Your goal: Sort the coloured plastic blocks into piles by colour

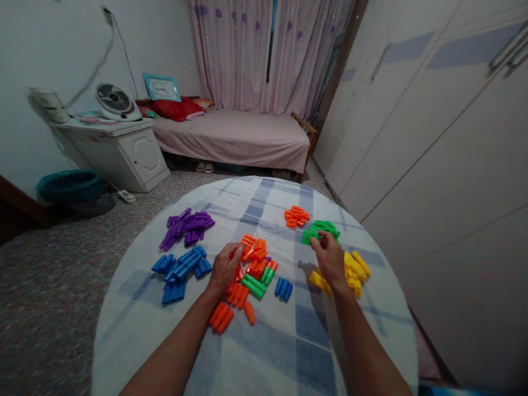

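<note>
My left hand (226,267) rests at the left side of a pile of orange plastic pieces (258,268), its fingers curled together; whatever lies under the fingertips is hidden. Green pieces (254,286) and a bit of purple are mixed into that pile. Over the green pile (324,226) at the right, my right hand (329,256) pinches a green plastic piece (306,237) between thumb and fingers. Just beside and partly beneath my right wrist lie yellow pieces (355,269). A joined blue piece (284,289) sits alone between my two forearms.
Purple pieces (187,224) and blue pieces (181,269) are heaped on the left of the round table (264,363). A small orange heap (296,216) lies at the far right. Beyond are a bed (239,135), a white cabinet (140,157) with a fan (116,100), and a wardrobe (433,148).
</note>
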